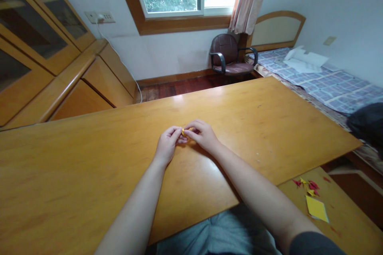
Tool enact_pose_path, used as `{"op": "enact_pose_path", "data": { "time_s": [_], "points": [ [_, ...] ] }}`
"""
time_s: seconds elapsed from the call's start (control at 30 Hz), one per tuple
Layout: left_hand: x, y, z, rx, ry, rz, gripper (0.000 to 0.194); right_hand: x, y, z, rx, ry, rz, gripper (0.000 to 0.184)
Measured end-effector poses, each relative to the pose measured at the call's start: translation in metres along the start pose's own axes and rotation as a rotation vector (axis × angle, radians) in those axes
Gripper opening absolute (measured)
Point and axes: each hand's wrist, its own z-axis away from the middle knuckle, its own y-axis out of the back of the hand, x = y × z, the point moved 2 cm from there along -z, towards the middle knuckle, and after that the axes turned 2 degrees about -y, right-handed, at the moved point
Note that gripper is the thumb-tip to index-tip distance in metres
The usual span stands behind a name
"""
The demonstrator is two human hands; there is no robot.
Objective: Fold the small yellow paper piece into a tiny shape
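Observation:
A small yellow folded paper (pixel 183 131) is pinched between my two hands just above the wooden table (pixel 89 175). My left hand (pixel 168 143) grips its left side between thumb and fingers. From the right, my right hand (pixel 203 133) closes on the same piece with thumb and forefinger. Most of the paper is hidden by the fingertips, so its exact shape cannot be made out.
At lower right, a lower wooden surface (pixel 353 207) holds several small red and yellow folded paper pieces (pixel 308 186) and a stack of yellow square paper (pixel 317 208). Beyond the table stand an office chair (pixel 226 53), a bed (pixel 329 79) and a cabinet (pixel 86 83).

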Motion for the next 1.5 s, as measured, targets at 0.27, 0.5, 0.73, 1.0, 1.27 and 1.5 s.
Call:
{"op": "enact_pose_path", "data": {
  "time_s": [0.27,0.5,0.73,1.0,1.27,1.5],
  "points": [
    [-0.003,0.002,0.000,-0.007,-0.045,-0.055,0.029,0.005,-0.002,-0.002,0.012,-0.115,-0.056,0.018],
    [-0.005,0.003,-0.001,-0.008,-0.083,-0.078,0.030,0.008,-0.002,-0.003,0.023,-0.212,-0.242,0.022],
    [-0.001,0.000,0.002,-0.011,-0.066,-0.062,0.029,0.006,-0.002,-0.003,0.040,-0.172,-0.194,0.020],
    [0.003,-0.002,0.003,0.030,-0.039,-0.051,0.033,0.014,-0.003,-0.003,0.046,-0.216,-0.289,0.026],
    [0.001,-0.002,0.002,0.024,-0.028,-0.019,0.036,0.023,-0.005,-0.006,0.067,-0.293,-0.455,0.037],
    [0.001,-0.002,0.002,-0.058,0.017,-0.061,0.036,0.023,-0.001,-0.007,0.099,-0.313,-0.521,0.036]
  ]
}}
